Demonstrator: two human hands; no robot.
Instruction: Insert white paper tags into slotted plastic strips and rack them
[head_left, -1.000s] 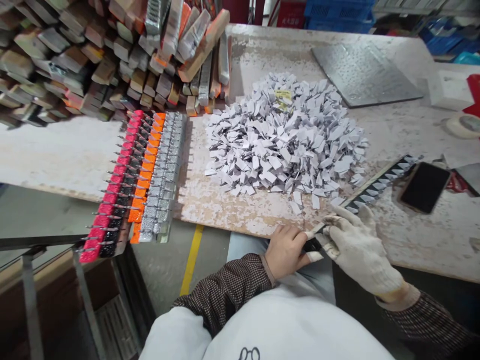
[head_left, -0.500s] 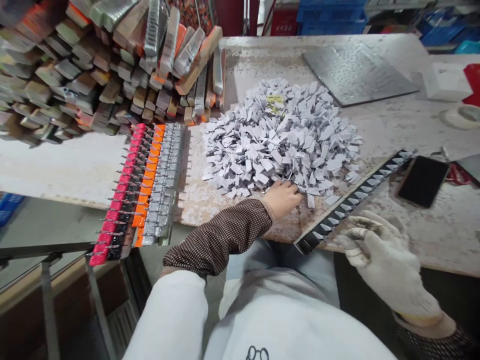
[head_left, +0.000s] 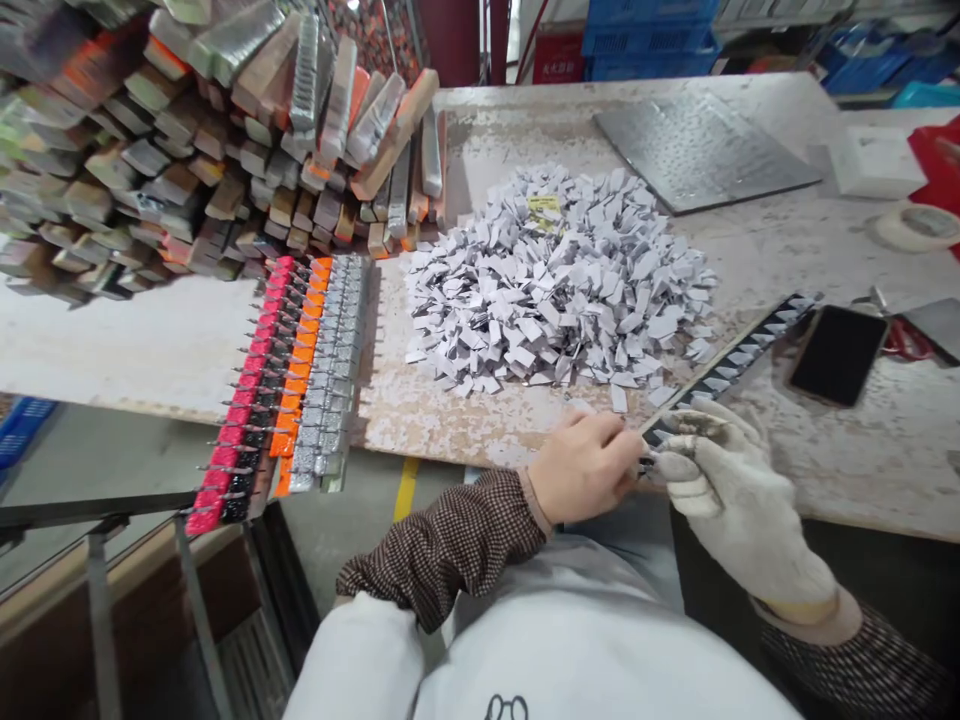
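Note:
My bare left hand (head_left: 589,465) is closed, fingers curled at the near end of a long narrow bar (head_left: 724,378). That bar has a black face with a row of small white pointed pieces along it, and it lies slantwise on the table. My right hand (head_left: 731,490), in a whitish glove with dirty fingertips, is closed at the same end, its fingertips almost against the left ones. Whatever sits between the fingers is too small and hidden to make out. Beyond the hands lies a big heap of small white pieces (head_left: 562,290), with a yellow label (head_left: 544,210) on it.
Bars with pink (head_left: 244,410), orange (head_left: 300,360) and silver (head_left: 330,370) pieces overhang the table edge at left. Behind them rises a stack of used bars (head_left: 187,150). To the right are a phone (head_left: 838,355), a tape roll (head_left: 919,227) and a metal plate (head_left: 705,150).
My left hand has come from the heap's near edge, back and to the right, to the bar's end. My right hand has shifted slightly left, meeting it there.

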